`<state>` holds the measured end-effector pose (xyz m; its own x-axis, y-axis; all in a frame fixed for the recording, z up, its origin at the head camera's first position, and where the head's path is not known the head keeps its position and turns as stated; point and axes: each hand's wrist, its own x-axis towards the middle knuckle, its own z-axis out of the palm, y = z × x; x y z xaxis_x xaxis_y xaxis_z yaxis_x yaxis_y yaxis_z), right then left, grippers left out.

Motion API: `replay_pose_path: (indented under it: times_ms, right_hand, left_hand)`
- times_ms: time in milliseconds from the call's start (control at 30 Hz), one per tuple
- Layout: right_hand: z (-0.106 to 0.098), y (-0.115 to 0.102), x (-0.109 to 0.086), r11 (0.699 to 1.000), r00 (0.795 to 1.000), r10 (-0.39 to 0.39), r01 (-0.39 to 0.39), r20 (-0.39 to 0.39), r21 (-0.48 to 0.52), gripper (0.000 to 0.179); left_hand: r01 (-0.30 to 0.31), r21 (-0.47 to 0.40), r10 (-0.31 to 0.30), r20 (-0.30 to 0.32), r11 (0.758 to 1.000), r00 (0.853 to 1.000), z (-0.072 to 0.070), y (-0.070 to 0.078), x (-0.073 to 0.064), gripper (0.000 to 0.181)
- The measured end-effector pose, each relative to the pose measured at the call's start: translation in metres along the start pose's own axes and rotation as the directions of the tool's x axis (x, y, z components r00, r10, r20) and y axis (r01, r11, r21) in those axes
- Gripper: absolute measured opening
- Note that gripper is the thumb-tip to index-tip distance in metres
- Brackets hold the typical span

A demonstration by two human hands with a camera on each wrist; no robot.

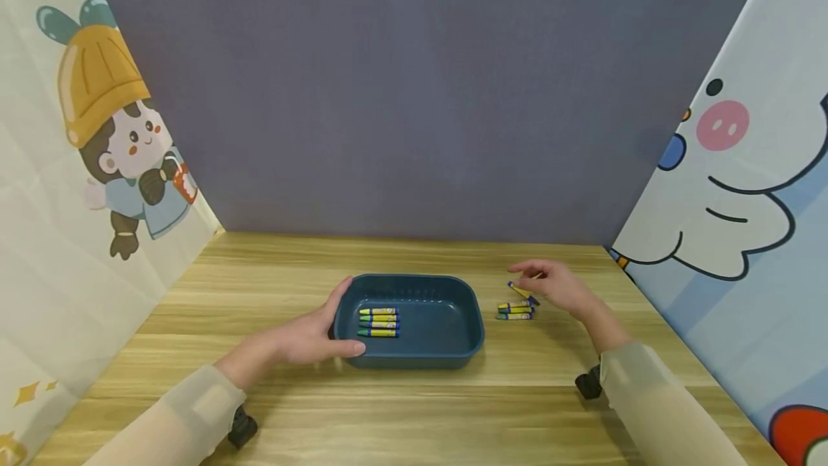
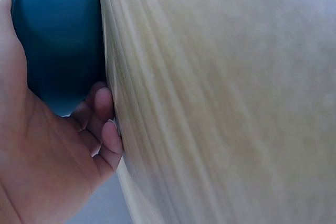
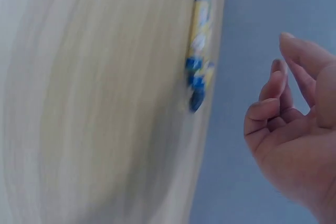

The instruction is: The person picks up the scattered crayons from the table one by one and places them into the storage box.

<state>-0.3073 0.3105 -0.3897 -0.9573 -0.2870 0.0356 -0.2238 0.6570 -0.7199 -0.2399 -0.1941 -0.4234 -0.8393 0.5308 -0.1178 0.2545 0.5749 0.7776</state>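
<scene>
A dark blue plastic tray (image 1: 414, 360) stands on the table, with several yellow-wrapped crayons (image 1: 379, 333) lying side by side in its left part. My left hand (image 1: 310, 333) grips the tray's left end, the thumb along the near rim and a finger at the far corner. In the left wrist view, curled fingers (image 2: 105, 103) lie against the table beside the tray. Right of the tray is a small group of crayons (image 1: 514, 316), one of them slanted (image 1: 521, 292). My right hand (image 1: 556, 286) hovers just above them, fingers loosely bent; the right wrist view shows nothing held.
The wood-grain table (image 1: 414, 416) carries the tray and crayons. A grey panel (image 1: 414, 92) rises behind it. Printed cloths flank it, one with a cartoon child (image 1: 136, 142) on the left, one with a white cartoon animal (image 1: 744, 185) on the right.
</scene>
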Motion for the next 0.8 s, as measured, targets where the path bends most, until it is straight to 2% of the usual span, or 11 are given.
replay_pose_path:
  times_ms: [167, 433, 600, 800]
  right_hand:
    - [-0.006, 0.020, 0.005, 0.999, 0.999, 0.042, -0.041, 0.028, -0.032, 0.043]
    - [-0.005, 0.037, 0.007, 0.991, 0.992, 0.112, -0.108, 0.055, -0.074, 0.041]
    - [-0.002, 0.045, 0.010, 0.990, 0.991, 0.121, -0.117, 0.049, -0.077, 0.040]
    - [0.000, 0.047, 0.011, 0.990, 0.989, 0.125, -0.119, 0.082, -0.076, 0.043]
  left_hand:
    - [0.005, 0.011, -0.005, -0.006, 1.000, 1.000, 0.000, -0.001, 0.000, 0.129]
    - [0.014, 0.014, -0.014, -0.003, 1.000, 1.000, 0.001, -0.002, 0.000, 0.130]
    - [0.018, 0.002, -0.018, 0.000, 1.000, 1.000, 0.000, -0.002, 0.000, 0.129]
    - [0.011, -0.001, -0.011, -0.002, 1.000, 1.000, 0.001, -0.002, 0.001, 0.129]
